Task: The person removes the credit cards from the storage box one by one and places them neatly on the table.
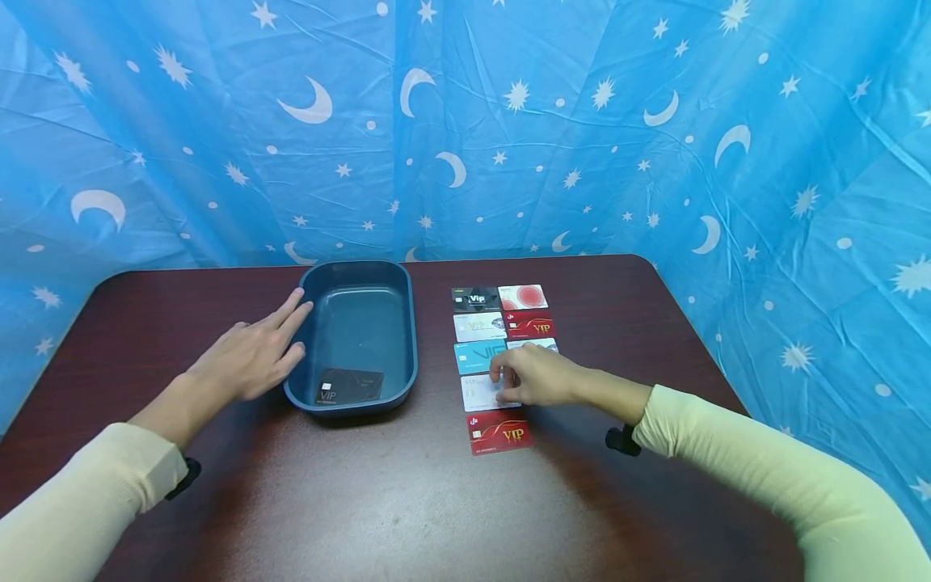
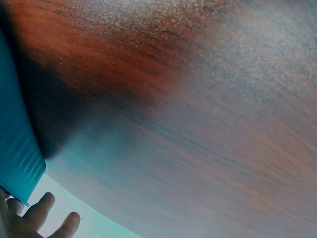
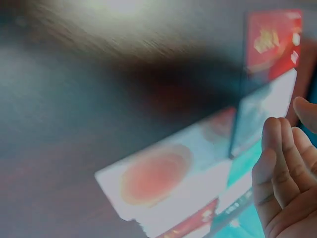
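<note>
My left hand is at the left side of a dark blue tray, its fairly straight fingers touching the rim. In the left wrist view, fingertips show beside the tray wall. A black VIP card lies inside the tray. My right hand is over a white VIP card, fingers bent downward, thumb and fingertips apart. Whether they touch the card I cannot tell. The right wrist view shows the fingers side by side and the thumb separate. Part of the right card column is hidden.
Around the right hand lie a red VIP card, a blue card, a silver card, a black card, a red-circle card and another red card. A blue curtain hangs behind the dark wooden table.
</note>
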The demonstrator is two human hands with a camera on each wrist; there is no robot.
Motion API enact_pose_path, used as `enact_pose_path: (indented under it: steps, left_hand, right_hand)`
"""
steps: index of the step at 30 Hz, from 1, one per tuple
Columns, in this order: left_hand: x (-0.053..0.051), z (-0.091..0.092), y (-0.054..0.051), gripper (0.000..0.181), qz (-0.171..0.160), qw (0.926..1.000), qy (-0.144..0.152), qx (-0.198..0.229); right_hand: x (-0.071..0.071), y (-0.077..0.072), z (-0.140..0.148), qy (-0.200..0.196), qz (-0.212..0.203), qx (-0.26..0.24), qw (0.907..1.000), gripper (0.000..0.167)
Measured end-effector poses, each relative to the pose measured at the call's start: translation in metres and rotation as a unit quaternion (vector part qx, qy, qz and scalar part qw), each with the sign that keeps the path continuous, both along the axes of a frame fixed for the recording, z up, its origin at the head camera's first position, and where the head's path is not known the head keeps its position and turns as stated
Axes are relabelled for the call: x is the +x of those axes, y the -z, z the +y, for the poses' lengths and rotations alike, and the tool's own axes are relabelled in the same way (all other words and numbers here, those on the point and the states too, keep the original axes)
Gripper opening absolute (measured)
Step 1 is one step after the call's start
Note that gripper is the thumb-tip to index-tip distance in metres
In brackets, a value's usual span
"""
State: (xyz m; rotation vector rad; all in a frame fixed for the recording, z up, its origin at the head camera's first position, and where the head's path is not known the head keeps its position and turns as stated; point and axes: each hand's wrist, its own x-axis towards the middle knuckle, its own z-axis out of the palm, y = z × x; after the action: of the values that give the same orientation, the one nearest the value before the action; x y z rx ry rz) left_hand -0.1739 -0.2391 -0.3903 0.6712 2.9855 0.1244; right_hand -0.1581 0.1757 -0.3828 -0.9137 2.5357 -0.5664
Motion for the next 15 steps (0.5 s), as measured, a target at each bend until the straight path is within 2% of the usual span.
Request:
enact_pose_path:
  steps: [7, 15]
  left_hand:
    - [-0.001, 0.000, 0.001, 0.062, 0.008, 1.0000, 0.000, 0.003]
    - [0.000, 0.001, 0.001, 0.061, 0.016, 0.9999, 0.001, -0.001]
  right_hand:
    - [-0.023, -0.021, -0.026, 0.006, -0.002, -0.092, 0.9957, 0.024]
    - [-0.030, -0.038, -0.073, -0.010, -0.001, -0.168, 0.9858, 0.035]
